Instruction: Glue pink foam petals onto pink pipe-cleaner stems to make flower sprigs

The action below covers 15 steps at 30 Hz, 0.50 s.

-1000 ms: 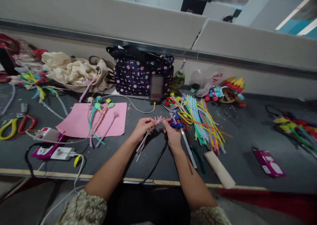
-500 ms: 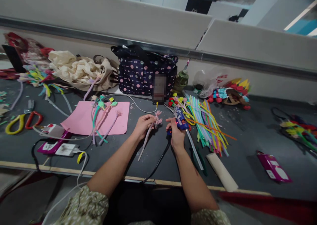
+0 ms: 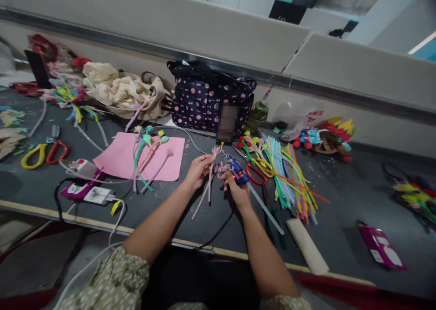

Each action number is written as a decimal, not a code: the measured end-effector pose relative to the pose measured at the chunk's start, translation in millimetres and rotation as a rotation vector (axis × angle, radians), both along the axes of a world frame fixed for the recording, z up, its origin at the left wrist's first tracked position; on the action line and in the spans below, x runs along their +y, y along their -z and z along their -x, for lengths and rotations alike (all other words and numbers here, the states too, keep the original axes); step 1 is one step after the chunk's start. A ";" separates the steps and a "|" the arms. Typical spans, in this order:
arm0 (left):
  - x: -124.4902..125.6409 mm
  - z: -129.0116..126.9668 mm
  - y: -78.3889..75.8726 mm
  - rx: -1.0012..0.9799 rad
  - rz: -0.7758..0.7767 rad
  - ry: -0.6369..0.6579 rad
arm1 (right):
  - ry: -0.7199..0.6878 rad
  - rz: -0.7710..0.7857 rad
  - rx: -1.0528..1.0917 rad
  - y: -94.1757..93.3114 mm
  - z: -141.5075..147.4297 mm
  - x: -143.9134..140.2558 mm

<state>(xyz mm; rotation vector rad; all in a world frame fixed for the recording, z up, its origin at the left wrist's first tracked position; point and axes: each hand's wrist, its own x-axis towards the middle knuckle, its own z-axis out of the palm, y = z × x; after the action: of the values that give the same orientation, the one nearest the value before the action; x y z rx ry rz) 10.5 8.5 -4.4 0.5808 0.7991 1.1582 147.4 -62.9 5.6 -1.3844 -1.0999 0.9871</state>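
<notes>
My left hand [image 3: 199, 171] is closed, pinching a pink pipe-cleaner flower [image 3: 215, 151] whose pale stem points down toward me. A second pale stem [image 3: 199, 204] slants beside it; whether I hold that one too is hard to tell. Small pink petals [image 3: 222, 167] show between my hands. In my right hand [image 3: 237, 191] is a blue hot glue gun [image 3: 239, 171], its nozzle toward the flower, close to it but apart. A long clear glue stick [image 3: 267, 210] sticks out of its back. My fingers partly hide the gun's handle.
Right of the gun lie red-handled pliers [image 3: 257, 174] and a bundle of pipe cleaners [image 3: 289, 178]. Finished flowers rest on pink paper [image 3: 163, 164] at left. A polka-dot bag [image 3: 204, 101] stands behind. The gun's black cord [image 3: 220, 230] runs over the table edge.
The glue gun has turned, its nozzle now tilting left toward the flower. My left hand holds the flower higher and more upright. Red-handled pliers have come into sight. The whole view has shifted slightly.
</notes>
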 end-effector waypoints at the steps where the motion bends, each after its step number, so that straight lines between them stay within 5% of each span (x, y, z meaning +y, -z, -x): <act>1: 0.6 0.2 1.2 -0.002 0.001 0.000 | -0.003 0.000 -0.007 -1.5 0.8 -0.5; 15: -2.2 -1.2 -1.9 0.010 -0.003 0.018 | -0.067 -0.044 -0.017 20.2 -3.6 6.8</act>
<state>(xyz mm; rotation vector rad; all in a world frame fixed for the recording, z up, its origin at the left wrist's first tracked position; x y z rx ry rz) 11.7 6.3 -2.5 0.5955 0.7997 1.1405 151.0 -56.1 -14.6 -1.3303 -1.1799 0.9954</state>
